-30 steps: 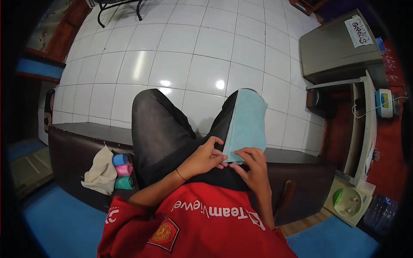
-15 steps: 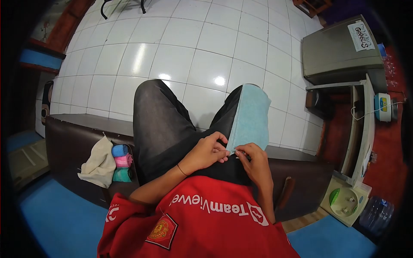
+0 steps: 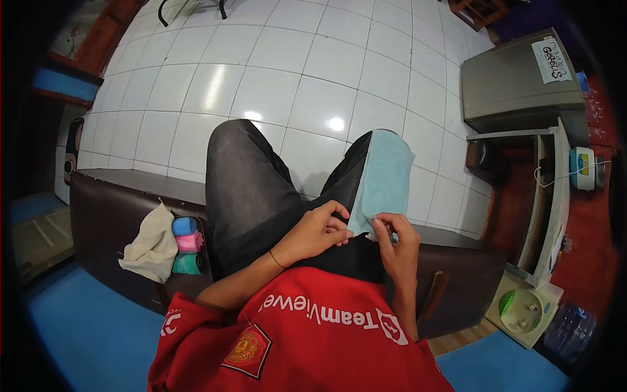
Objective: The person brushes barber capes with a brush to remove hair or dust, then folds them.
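red shirt (image 3: 313, 353) showing upside-down "TeamViewe", right hand (image 3: 403, 240) pinching teal cloth (image 3: 386, 173) between fingers, left hand (image 3: 309, 234) touching its corner, can't tell if gripping, paper sign (image 3: 551, 60) showing scrawl

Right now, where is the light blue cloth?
In the head view, the light blue cloth lies right of centre over the right thigh, with the right hand pinching its near edge, the left hand at its near corner.
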`<state>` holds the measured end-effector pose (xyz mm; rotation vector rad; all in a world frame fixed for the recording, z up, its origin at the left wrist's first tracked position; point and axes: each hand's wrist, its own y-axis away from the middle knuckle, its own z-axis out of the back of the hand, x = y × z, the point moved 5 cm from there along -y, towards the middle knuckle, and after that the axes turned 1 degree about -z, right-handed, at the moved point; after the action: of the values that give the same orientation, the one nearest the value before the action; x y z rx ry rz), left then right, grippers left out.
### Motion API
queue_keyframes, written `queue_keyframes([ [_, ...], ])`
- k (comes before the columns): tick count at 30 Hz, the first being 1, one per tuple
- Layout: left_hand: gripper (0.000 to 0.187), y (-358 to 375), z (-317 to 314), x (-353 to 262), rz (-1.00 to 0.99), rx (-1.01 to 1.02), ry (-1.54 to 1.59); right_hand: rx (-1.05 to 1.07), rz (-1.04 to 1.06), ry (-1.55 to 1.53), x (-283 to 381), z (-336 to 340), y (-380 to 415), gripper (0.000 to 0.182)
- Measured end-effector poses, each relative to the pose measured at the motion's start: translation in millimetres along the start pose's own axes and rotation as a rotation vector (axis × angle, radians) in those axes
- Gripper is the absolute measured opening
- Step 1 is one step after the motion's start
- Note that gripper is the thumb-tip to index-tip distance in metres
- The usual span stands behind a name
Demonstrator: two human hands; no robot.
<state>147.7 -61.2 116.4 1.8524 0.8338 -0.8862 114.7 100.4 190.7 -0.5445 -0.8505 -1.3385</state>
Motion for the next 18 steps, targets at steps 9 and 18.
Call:
queue_keyframes([
  [9,0.023,-3.2,-1.5,-1.2,-0.058,-0.016,0.12,0.083,0.05,-0.045,4.9,-9.8,2.4,0.01],
  [18,0.032,1.1,-0.5,-5.4,-0.04,-0.055,0.11,0.12,0.116,-0.024,11.1,-10.0,4.1,0.01],
])
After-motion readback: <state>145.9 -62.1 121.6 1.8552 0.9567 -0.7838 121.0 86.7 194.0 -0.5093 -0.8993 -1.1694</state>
